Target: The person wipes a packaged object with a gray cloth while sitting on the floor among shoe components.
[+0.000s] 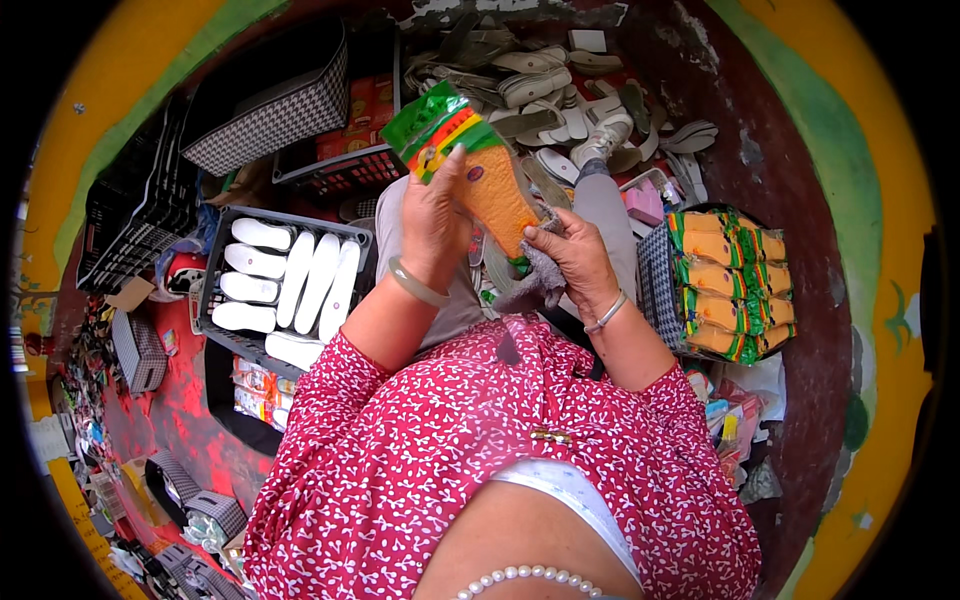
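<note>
Red floor point(180, 410) spreads below, crowded with crates and loose soles. At the left a black crate point(215, 262) holds white insoles point(295, 278); at the right a checked box point(657, 285) holds a stack of orange packs point(728, 285). Raised over the lap, the left hand point(432, 225) grips an orange insole pack point(480, 170) with a green top, fingers closed around its left edge. The right hand point(575, 255) pinches the pack's lower end and seems to clutch a grey cloth point(535, 290) too.
</note>
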### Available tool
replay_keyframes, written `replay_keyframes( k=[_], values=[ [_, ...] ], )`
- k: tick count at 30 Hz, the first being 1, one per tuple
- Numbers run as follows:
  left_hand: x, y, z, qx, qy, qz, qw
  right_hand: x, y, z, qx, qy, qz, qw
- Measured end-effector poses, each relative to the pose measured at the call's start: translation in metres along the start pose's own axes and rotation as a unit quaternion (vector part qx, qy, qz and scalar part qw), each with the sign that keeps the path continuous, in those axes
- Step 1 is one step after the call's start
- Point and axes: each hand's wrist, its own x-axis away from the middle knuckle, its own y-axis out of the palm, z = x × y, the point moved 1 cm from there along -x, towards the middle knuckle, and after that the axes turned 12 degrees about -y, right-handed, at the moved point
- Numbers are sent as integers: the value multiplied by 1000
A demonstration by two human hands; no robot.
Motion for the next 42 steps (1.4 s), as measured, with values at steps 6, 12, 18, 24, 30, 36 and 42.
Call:
replay_keyframes(
  k=[6,12,18,24,30,36,42],
  values=[
    [20,-14,-45,-108,-144,-29,983,-6,-5,1,15,-45,33,998],
    [22,-3,-43,-160,-86,-1,983,-2,-7,6,-68,-83,180,978],
    [27,-8,-42,-160,-142,17,977,2,-13,10,-56,-94,201,973],
    [28,-2,-43,-73,-144,18,987,0,-19,9,-53,-92,208,972],
    [22,-10,-41,-62,-102,29,992,-4,-41,7,-65,-79,237,966],
    [11,-18,-10,-2,-44,14,999,-3,-88,-17,-163,20,118,979],
    [10,-6,-15,-7,-25,-35,999,-2,-45,-7,-293,33,0,956]
  ],
)
